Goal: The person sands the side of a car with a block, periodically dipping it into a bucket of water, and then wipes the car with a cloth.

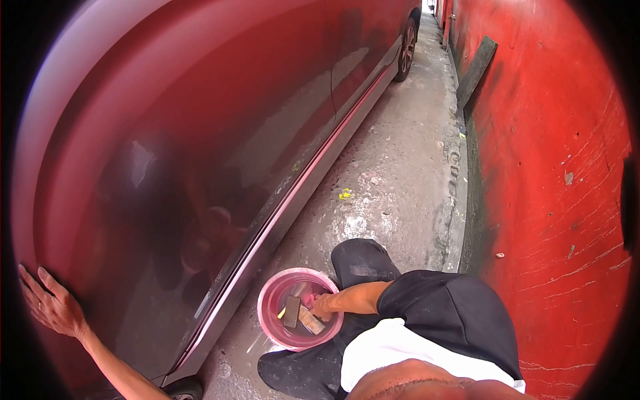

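Against the dark, shiny car door (200,167) at the far left lies my left hand (57,307), its fingers spread and nothing in it. My right hand (321,305) reaches into a pink bucket (270,331) beside my knees, next to a light brown block (311,321). Something pink (311,300) shows at its fingertips; whether the hand grips it is unclear. A grey-brown block (291,311) stands left of the light one, near a small yellow piece. The bucket holds some cloudy water.
The car's sill (250,267) runs along the left of a narrow concrete floor (387,167), up to a wheel (407,50). On the right stands a red wall (553,200), with a dark plank (476,75) leaning on it. A yellow scrap (345,194) lies on the floor.
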The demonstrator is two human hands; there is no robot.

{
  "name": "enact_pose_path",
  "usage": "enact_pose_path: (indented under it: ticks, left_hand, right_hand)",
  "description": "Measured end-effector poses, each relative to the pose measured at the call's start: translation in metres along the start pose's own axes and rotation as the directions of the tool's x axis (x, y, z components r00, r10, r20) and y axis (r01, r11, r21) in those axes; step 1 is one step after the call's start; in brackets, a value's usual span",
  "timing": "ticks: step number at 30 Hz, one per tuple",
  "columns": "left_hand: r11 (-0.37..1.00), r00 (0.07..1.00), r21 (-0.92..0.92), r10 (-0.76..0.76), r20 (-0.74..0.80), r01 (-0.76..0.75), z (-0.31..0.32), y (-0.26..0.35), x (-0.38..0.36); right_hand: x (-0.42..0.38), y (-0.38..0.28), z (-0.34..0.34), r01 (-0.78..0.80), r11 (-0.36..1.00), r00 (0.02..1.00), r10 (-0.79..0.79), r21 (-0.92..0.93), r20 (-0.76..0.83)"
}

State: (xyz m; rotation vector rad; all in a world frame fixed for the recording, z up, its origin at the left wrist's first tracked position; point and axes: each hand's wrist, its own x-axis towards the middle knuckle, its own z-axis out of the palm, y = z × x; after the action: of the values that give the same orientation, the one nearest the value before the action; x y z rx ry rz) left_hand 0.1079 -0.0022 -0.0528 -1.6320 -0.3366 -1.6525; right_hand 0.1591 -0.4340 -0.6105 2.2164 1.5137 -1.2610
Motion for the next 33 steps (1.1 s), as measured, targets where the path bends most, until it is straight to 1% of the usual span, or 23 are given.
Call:
enact_pose_path:
  ticks: [3,6,8,10,15,20,23,27,30,32,33]
  left_hand:
    - [1.0,1.0,0.003,-0.008,0.012,0.008,0.002,-0.002,-0.002]
    - [1.0,1.0,0.011,-0.016,0.023,0.016,0.001,-0.001,-0.002]
    - [1.0,1.0,0.01,-0.014,0.017,0.014,0.0,-0.001,-0.002]
    - [1.0,0.999,0.009,-0.021,0.04,0.021,0.001,-0.003,-0.001]
    - [1.0,1.0,0.012,0.004,0.027,-0.004,0.003,-0.006,-0.002]
    - [1.0,1.0,0.016,0.006,0.027,-0.007,0.004,-0.008,-0.003]
    - [1.0,0.999,0.012,-0.005,0.042,0.004,0.004,-0.008,-0.003]
    - [1.0,0.999,-0.004,-0.016,0.038,0.016,0.003,-0.006,-0.004]
    - [1.0,0.999,-0.018,-0.024,0.037,0.025,0.001,-0.003,-0.003]
    - [0.999,0.999,-0.026,-0.02,0.032,0.021,0.0,-0.003,-0.002]
    - [1.0,0.999,-0.021,-0.019,0.03,0.02,0.001,-0.003,-0.002]
  right_hand:
    - [0.0,0.0,0.0,0.012,1.0,1.0,-0.012,0.001,0.02]
    - [-0.001,0.0,0.002,0.0,1.0,1.0,0.0,0.007,-0.012]
    - [0.001,0.001,0.004,0.018,1.0,0.999,-0.018,-0.001,-0.047]
    - [0.004,0.002,0.004,0.02,1.0,0.999,-0.02,0.012,-0.034]
    - [0.007,0.003,0.004,0.026,1.0,1.0,-0.026,0.009,-0.016]
    - [0.005,0.004,0.006,0.029,0.998,0.998,-0.026,0.049,-0.056]
    - [0.008,0.005,0.007,0.029,0.999,0.999,-0.028,0.042,-0.025]
    - [0.007,0.004,0.006,0.022,0.999,0.999,-0.02,0.032,-0.037]
    - [-0.009,0.0,-0.004,0.033,0.998,0.999,-0.031,0.059,-0.019]
    - [-0.01,-0.001,-0.002,0.032,0.998,0.997,-0.028,0.053,-0.075]
    - [-0.009,-0.001,-0.001,0.032,0.998,0.997,-0.028,0.053,-0.075]
